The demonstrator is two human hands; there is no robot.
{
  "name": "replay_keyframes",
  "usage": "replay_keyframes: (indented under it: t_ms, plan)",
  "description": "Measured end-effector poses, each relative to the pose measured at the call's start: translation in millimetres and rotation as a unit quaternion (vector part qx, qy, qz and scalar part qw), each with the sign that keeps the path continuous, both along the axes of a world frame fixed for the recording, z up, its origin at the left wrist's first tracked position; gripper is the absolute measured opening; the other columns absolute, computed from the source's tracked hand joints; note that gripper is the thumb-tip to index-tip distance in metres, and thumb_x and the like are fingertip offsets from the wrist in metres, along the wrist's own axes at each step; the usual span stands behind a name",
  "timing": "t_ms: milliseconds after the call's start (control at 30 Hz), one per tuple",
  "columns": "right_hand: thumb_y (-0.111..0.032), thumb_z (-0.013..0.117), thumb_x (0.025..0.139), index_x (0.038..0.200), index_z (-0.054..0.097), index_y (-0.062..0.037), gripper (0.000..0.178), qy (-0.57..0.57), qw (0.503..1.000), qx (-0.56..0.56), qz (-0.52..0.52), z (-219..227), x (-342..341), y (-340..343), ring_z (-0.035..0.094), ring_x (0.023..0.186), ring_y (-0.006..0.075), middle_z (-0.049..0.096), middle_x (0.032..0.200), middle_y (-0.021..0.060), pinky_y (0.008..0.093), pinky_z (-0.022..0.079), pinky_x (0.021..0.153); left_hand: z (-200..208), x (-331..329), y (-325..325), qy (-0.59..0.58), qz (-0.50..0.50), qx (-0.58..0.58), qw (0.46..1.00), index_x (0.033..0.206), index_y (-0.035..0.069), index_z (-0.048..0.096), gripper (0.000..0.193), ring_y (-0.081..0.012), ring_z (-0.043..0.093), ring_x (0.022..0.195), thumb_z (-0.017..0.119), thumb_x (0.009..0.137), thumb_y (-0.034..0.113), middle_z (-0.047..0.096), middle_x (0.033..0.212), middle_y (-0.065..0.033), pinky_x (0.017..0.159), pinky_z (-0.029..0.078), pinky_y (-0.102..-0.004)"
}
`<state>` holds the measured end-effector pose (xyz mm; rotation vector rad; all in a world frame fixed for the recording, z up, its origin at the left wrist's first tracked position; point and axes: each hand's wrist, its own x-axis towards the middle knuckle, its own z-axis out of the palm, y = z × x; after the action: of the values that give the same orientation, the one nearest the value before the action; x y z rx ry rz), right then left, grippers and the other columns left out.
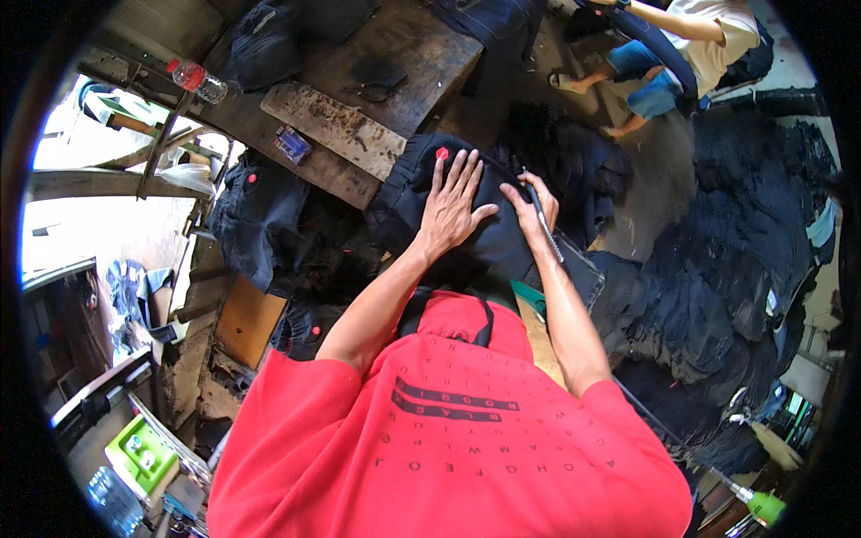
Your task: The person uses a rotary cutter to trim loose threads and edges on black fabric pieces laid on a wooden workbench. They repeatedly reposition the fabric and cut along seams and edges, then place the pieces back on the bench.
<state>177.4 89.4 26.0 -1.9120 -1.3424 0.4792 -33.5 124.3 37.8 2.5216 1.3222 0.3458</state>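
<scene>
Dark trousers (pixel 404 199) with a gathered waistband and a red tag lie spread in front of me. My left hand (pixel 453 211) rests flat on them, fingers stretched out, just beside the red tag (pixel 442 154). At the right edge of the trousers, my right hand (pixel 538 211) grips a slim pen-like rotary tool (pixel 540 212). Its tip points away from me, and a coiled spring sleeve runs back along my forearm. A dark cable or shaft (pixel 650 414) passes by my right elbow toward a green-ended device (pixel 765 508) at the lower right.
A wooden table (pixel 421 67) stands ahead, with a small blue box (pixel 292 144) and a bottle (pixel 197 81) at its left. Dark garments (pixel 717 260) pile up on the right. Another person (pixel 700 45) sits at the upper right. A green tray (pixel 143 457) lies lower left.
</scene>
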Motion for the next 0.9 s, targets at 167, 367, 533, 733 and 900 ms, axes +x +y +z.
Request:
replay_keyframes:
  t_ms: [167,367,533,733,900]
  plan:
    - [-0.032,0.099,0.081,0.117,0.077,-0.0032,0.052,0.007,0.998,0.062,0.016,-4,12,-24,0.077,0.108,0.0333,0.080,0.114,0.0181,0.0417,0.059,0.097,-27,-1,-22,-0.044,0.041,0.025,0.998,0.171,0.003,0.037,0.091,-0.0298,0.017,0.171,0.050,0.107,0.066,0.028,0.182,-0.0119,0.138,0.003,-0.0554]
    - [-0.026,0.070,0.110,0.120,0.079,-0.0033,0.027,0.054,0.987,0.145,0.032,-1,29,-13,0.071,0.131,0.0379,0.078,0.129,0.0215,0.0463,0.055,0.111,-10,7,6,-0.130,0.162,0.079,0.975,0.140,0.015,0.071,0.053,-0.0333,0.045,0.153,0.080,0.096,0.044,0.059,0.159,-0.0080,0.128,0.028,-0.0517]
    - [-0.013,0.075,0.100,0.126,0.076,0.0010,0.029,0.086,0.950,0.080,0.289,2,33,-1,0.081,0.102,0.0369,0.080,0.120,0.0231,0.0408,0.065,0.091,-23,1,34,-0.092,0.255,0.101,0.957,0.137,0.024,0.074,0.078,-0.0330,0.050,0.145,0.092,0.074,0.065,0.062,0.152,-0.0069,0.123,0.030,-0.0528]
    - [-0.003,0.081,0.084,0.114,0.077,0.0045,0.031,0.011,0.907,0.181,0.379,-16,19,16,0.081,0.108,0.0368,0.082,0.112,0.0216,0.0452,0.065,0.103,-52,-10,41,-0.148,0.241,0.134,0.950,0.109,0.028,0.087,0.048,-0.0271,0.056,0.136,0.094,0.073,0.059,0.069,0.144,0.0002,0.119,0.033,-0.0484]
    - [-0.001,0.082,0.080,0.107,0.081,0.0049,0.028,-0.004,0.911,0.157,0.381,-18,20,14,0.082,0.105,0.0366,0.083,0.107,0.0224,0.0451,0.066,0.100,-53,-10,41,-0.147,0.249,0.134,0.948,0.105,0.027,0.088,0.045,-0.0262,0.060,0.135,0.095,0.073,0.059,0.071,0.142,0.0007,0.116,0.036,-0.0469]
